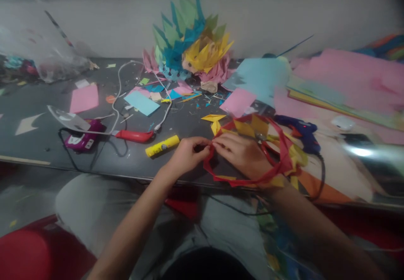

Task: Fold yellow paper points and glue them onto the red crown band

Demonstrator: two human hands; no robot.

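Observation:
A red paper ring (241, 182) with folded yellow paper points (248, 128) lies near the front edge of the table, on my right side. My left hand (189, 153) pinches the ring's left side between thumb and fingers. Right beside it, the fingertips of my right hand (238, 151) grip the same stretch of red paper. The ring loops around my right hand and wrist. Just beyond the ring lie loose folded yellow pieces (214, 122). A yellow glue stick (162, 146) lies left of my left hand.
A dark blue glue gun (299, 130), a phone (362, 151) and coloured paper sheets (347, 78) lie right. Left are a purple power strip (85, 134) and a red handle (134, 135) with cord. Spiky paper headpieces (183, 40) stand behind paper scraps.

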